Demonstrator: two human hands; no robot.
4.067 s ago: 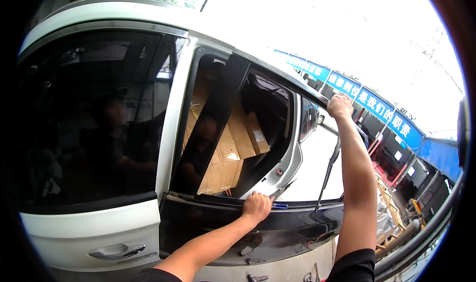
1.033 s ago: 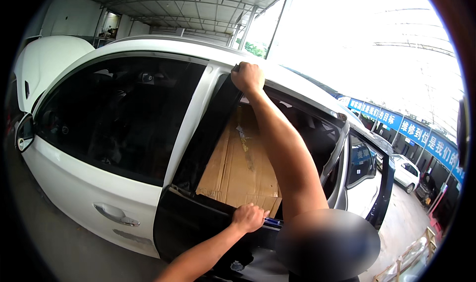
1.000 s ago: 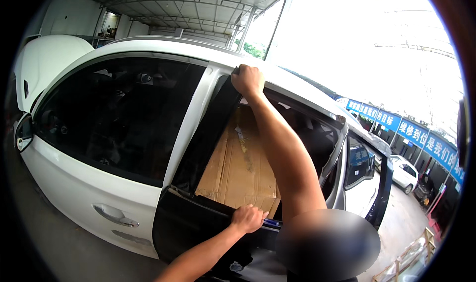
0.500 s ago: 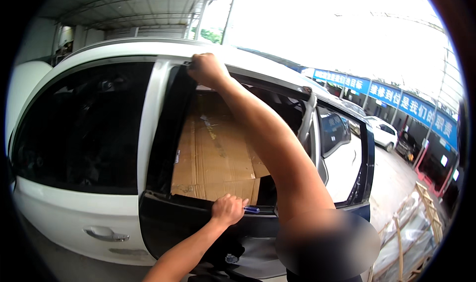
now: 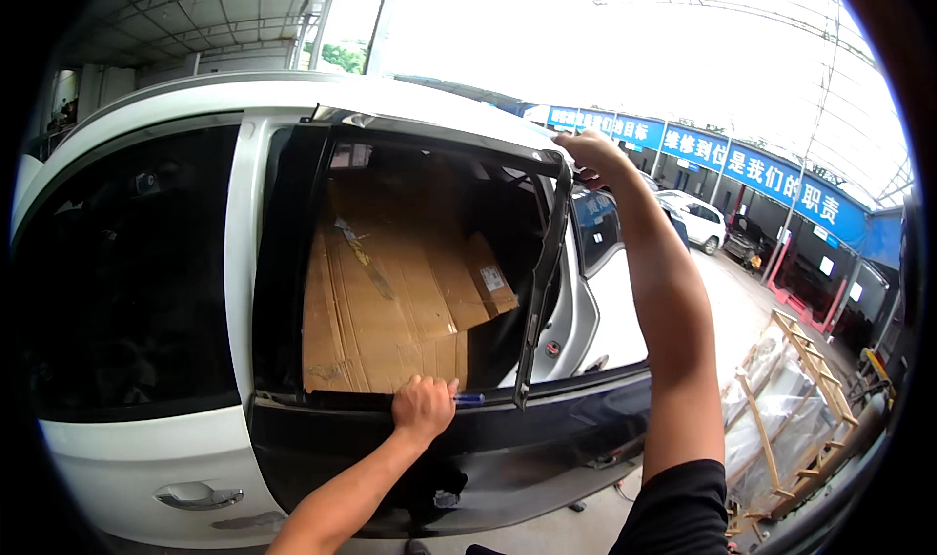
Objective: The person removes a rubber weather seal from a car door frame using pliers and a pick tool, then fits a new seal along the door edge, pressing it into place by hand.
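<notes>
My left hand (image 5: 427, 406) is closed around a blue-handled tool (image 5: 469, 399) and rests on the lower edge of the window opening. Only the tool's blue end sticks out to the right; its kind is hidden. My right hand (image 5: 595, 158) is raised at the upper right corner of the window frame, its fingers bent and apart, with nothing visible held. Beneath that corner a dark vertical strip (image 5: 543, 291) slants down to the sill. Along the top runs a shiny trim strip (image 5: 429, 133), its left end sticking up. Through the opening I see brown cardboard (image 5: 390, 291).
A white car body (image 5: 127, 457) with a dark window (image 5: 127, 262) stands at left. Below the opening is a glossy black door panel (image 5: 342, 452). On the right are a wooden crate with clear plastic wrap (image 5: 771, 418), a parked white car (image 5: 695, 221) and a blue banner (image 5: 752, 176).
My right hand has left the upper left corner of the window frame and moved right to the other upper corner. My left hand still holds the blue-handled tool at the sill.
</notes>
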